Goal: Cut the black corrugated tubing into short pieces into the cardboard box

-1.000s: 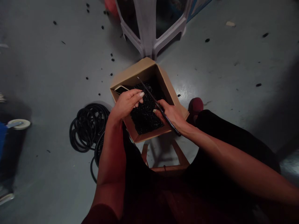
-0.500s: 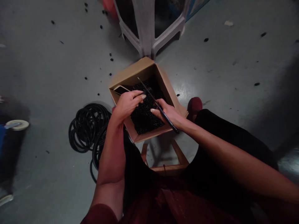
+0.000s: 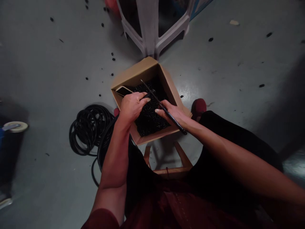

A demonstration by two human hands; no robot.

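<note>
A cardboard box (image 3: 172,85) holds a heap of small black pieces (image 3: 150,122). Above the heap, my right hand (image 3: 170,112) is closed round a long thin tool (image 3: 176,122) with a dark handle and a narrow pointed blade reaching up and left. My left hand (image 3: 133,105) is pinched, thumb against fingers, round a dark ribbed piece near the blade. A black tray-like item with a pale rim (image 3: 124,90) lies in the box's left corner, partly behind my left hand.
Coils of black hose (image 3: 91,128) lie on the floor at left. A pale plastic stool (image 3: 149,28) stands beyond the box. Black bits are scattered over the floor. Below the box is a wooden seat frame (image 3: 176,171).
The tool has shifted slightly right and its handle end is a little lower right. My left hand has turned slightly, with more of the ribbed piece showing at its fingers.
</note>
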